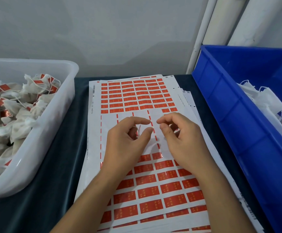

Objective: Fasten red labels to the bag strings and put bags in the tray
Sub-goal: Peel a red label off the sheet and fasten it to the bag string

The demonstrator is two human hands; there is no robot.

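Hands working over label sheets point(137, 98) lying on a dark tabletop point(59, 148) before a grey wall.
Left hand point(128, 142) and right hand point(180, 137) are curling, seemingly pinching a faint white string point(151, 145); tagged bags point(15, 105) are filling the clear tray point(52, 125).

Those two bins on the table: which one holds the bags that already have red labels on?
The clear white bin on the left: its bags carry red labels. The blue bin on the right holds plain white bags with bare strings.

Glossy red labels point(147, 193) on paper; translucent plastic tray point(41, 125); matt dark cloth point(57, 165).
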